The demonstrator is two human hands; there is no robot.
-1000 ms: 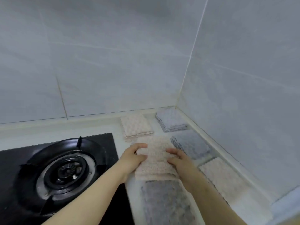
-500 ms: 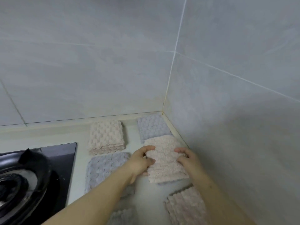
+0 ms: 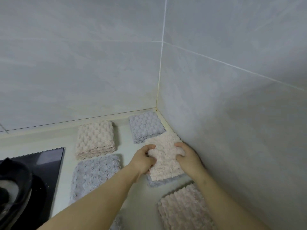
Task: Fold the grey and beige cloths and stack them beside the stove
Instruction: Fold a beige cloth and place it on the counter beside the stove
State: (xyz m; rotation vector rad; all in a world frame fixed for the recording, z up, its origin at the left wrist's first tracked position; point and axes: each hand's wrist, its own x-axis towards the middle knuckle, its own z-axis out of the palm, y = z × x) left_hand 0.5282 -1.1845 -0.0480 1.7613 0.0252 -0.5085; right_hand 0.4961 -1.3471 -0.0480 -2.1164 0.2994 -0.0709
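Just now, in the head view, the beige cloth (image 3: 165,156) had come across from the middle of the bench (image 3: 126,135) to the right wall (image 3: 232,130). It lay over a covered grey cloth (image 3: 159,182), whose edge showed below it, just in front of the grey pile (image 3: 146,126) in the corner. The left hand (image 3: 144,159) and right hand (image 3: 188,156) gripped its two sides, fingers (image 3: 149,147) curled over the edges.

I judged the fold done and the placing nearly so, with only the release left.

Counted, there were three beige lots:
- the held cloth
- the beige pile (image 3: 95,139) at the back
- a low beige cloth (image 3: 184,208) by the wall

There were four grey:
- the corner pile
- the covered one
- a flat grey cloth (image 3: 95,175) beside the stove (image 3: 33,171)
- a grey scrap (image 3: 117,223) at the bottom edge

Layers within the piles could not be counted.
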